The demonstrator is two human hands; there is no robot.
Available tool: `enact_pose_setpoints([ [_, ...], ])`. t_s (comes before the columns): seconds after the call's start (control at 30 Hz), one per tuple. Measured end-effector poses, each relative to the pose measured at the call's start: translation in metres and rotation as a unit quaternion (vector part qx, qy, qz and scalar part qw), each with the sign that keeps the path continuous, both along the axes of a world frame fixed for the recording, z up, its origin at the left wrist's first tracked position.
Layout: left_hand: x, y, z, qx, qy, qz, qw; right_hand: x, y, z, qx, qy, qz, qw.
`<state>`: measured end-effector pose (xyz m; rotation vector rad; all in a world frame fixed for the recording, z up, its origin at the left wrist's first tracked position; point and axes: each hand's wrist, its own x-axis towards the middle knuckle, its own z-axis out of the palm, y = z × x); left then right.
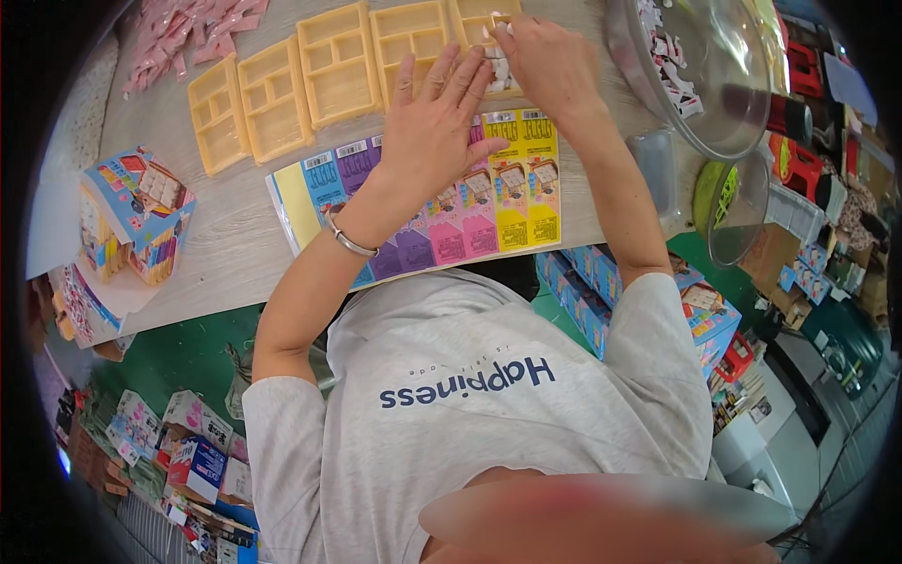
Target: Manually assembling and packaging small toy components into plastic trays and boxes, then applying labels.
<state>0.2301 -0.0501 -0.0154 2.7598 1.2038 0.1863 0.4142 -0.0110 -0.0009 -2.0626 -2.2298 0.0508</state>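
Several pale yellow compartment trays [338, 66] form a row along the far side of the table. At the row's right end, the last tray [470, 11] has small white pieces [500, 73] in its right part. My right hand [556, 70] is over that tray, its fingers curled together at the white pieces; what they pinch is too small to make out. Beside it, my left hand [427, 132] lies with fingers stretched out, fingertips at the same tray's near left edge. Under my left wrist is a stack of colourful printed card sheets [512, 202] in blue, purple, pink and yellow.
Pink sachets [193, 33] are heaped at the far left. A large clear bowl [728, 89] with small wrapped pieces stands right, near a clear plastic container [655, 169] and a round green-and-clear container [722, 193]. Blue printed cartons [150, 202] sit left; more boxes [583, 291] stand below the table.
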Motion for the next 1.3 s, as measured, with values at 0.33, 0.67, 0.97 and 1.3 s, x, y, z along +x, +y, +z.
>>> enact_pose_setpoints([
  [0.33, -0.033, 0.010, 0.018, -0.037, -0.128, 0.028, 0.991, 0.011, 0.009, -0.021, 0.033, 0.044, -0.066, 0.996],
  [0.67, -0.086, 0.044, 0.002, 0.028, -0.056, 0.070, 0.996, -0.071, -0.004, 0.009, 0.009, 0.053, 0.231, 0.971],
  [0.97, -0.088, 0.042, -0.007, 0.019, -0.051, 0.063, 0.996, -0.074, -0.001, 0.002, -0.040, 0.367, 0.100, 0.924],
  [1.3, -0.083, 0.037, 0.000, 0.011, -0.076, 0.087, 0.993, -0.079, 0.014, 0.015, 0.142, 0.779, -0.010, 0.610],
])
